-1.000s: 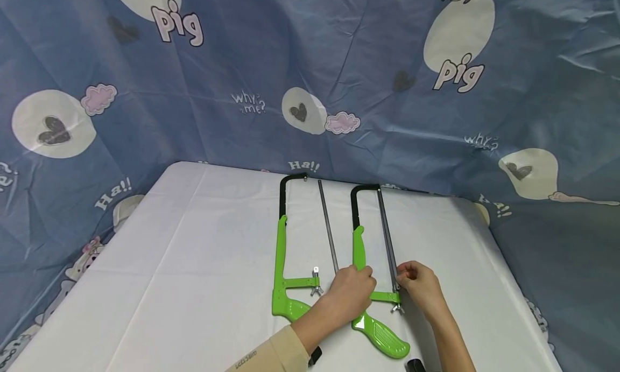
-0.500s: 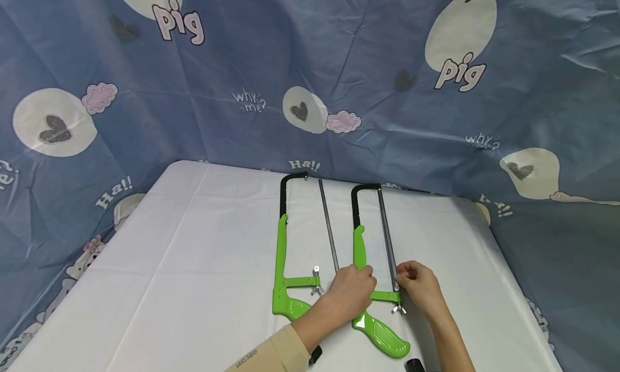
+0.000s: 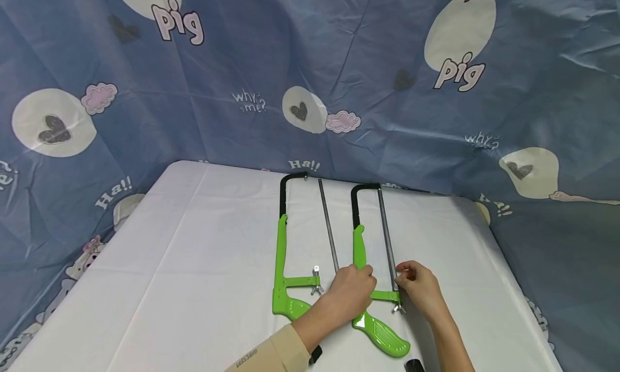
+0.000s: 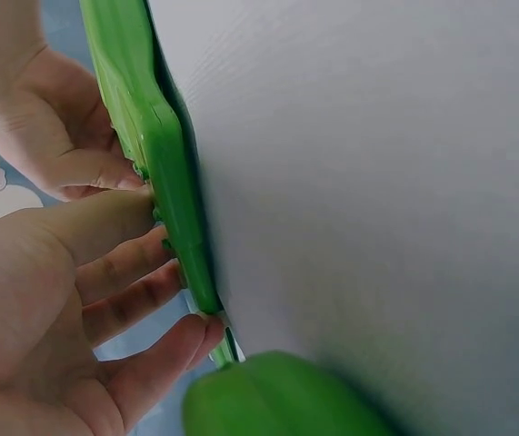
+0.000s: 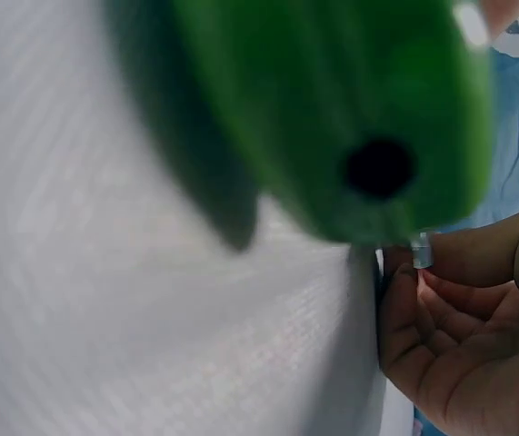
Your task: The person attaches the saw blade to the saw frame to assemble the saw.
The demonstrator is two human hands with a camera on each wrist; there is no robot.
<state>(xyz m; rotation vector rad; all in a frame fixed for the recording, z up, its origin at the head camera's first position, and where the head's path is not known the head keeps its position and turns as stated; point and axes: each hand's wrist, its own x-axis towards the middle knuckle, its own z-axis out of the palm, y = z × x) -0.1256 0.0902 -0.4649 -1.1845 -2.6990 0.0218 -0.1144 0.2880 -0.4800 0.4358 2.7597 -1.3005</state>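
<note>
Two green-and-black hacksaw frames lie flat on a white-covered table (image 3: pixel 218 243), handles toward the near edge. The right saw (image 3: pixel 359 248) is the one being worked. Its blade (image 3: pixel 387 226) runs from the tip of the far black arm to the near green crossbar (image 3: pixel 385 296), beyond whose right end a wing nut (image 3: pixel 398 308) projects nearward. The left hand (image 3: pixel 351 290) grips the green part of this frame with curled fingers, steadying it from the left. The right hand (image 3: pixel 422 289), at the right, pinches with thumb and forefinger at the blade's near end; the pictures show too little between the fingertips to tell whether the blade alone or also its metal holder is held. The step in hand is judged to be settling the blade's near end in its mount. The next move would call for a steady frame and small fingertip adjustment at that end, and the wing nut should be tightened only once the blade sits true. The left saw (image 3: pixel 281 253) has no blade fitted; a loose blade (image 3: pixel 327 218) lies just right of it, its near end hidden by the left hand.
</note>
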